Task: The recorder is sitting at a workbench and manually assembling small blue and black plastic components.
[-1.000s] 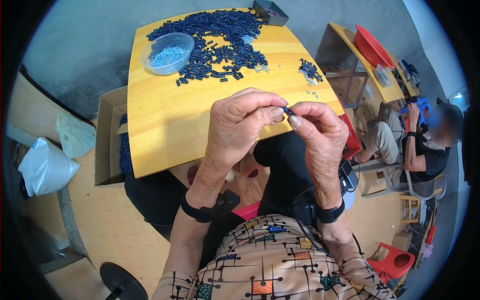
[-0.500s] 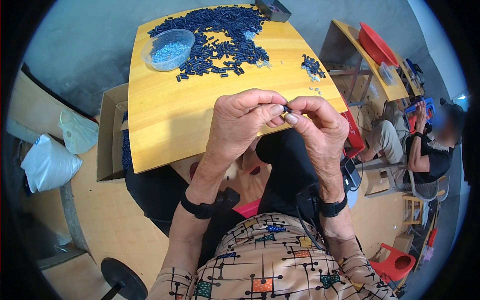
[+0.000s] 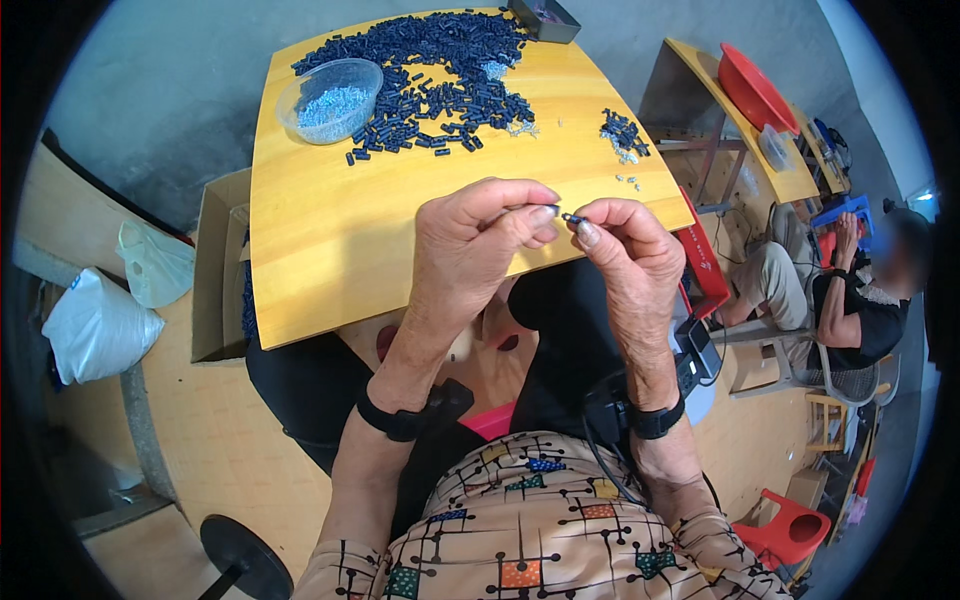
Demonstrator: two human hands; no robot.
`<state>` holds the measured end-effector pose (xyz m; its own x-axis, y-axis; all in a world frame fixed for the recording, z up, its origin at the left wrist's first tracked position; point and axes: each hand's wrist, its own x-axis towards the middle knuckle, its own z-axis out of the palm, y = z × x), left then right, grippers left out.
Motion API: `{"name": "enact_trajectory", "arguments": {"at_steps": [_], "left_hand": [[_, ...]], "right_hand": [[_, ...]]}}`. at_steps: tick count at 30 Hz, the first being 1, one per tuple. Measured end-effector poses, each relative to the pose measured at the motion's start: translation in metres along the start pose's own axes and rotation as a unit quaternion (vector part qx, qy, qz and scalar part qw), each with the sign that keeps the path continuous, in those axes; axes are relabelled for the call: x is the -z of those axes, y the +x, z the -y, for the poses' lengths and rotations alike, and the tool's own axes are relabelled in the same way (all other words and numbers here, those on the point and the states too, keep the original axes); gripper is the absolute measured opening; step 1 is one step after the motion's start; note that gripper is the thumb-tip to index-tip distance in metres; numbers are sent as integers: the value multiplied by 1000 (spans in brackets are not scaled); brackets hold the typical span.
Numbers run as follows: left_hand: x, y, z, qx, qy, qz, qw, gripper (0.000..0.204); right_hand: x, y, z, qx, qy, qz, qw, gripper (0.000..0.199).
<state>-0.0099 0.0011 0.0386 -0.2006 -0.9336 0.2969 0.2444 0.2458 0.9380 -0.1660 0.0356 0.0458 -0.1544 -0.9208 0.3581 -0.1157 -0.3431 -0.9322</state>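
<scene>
The left hand [image 3: 480, 245] and the right hand [image 3: 625, 250] meet fingertip to fingertip above the near edge of the yellow wooden table [image 3: 330, 260], both pinched shut on one small dark cylindrical part [image 3: 572, 217] held between them. The left thumb and forefinger close on its left end, the right thumb and forefinger on its right end. The part's long axis runs roughly left to right, level with the table edge; which end is which is too small to tell.

Against the picture from half a second ago, the hands keep the same pinched pose over the same edge, with hardly any shift.

Between the hands and the far half of the table the wood lies bare. Beyond that bare stretch sits a broad heap of small dark blue cylindrical parts [image 3: 440, 70]. At the heap's left stands a clear round plastic bowl of pale bits [image 3: 330, 100]. Toward the table's right edge lies a smaller cluster of dark parts [image 3: 622, 132]. A brown cardboard box [image 3: 215, 270] stands just beside the table's left edge.
</scene>
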Motion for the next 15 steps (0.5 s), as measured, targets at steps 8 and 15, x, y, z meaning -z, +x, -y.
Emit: {"name": "enact_trajectory", "arguments": {"at_steps": [8,15], "left_hand": [[34,12,20,45,17,-133,990,15],[43,17,41,58,-11,-130,990,15]], "right_hand": [[-23,57,-61,27,-202,42,978,8],[-36,85,-95,142,-358,94,918,8]]}}
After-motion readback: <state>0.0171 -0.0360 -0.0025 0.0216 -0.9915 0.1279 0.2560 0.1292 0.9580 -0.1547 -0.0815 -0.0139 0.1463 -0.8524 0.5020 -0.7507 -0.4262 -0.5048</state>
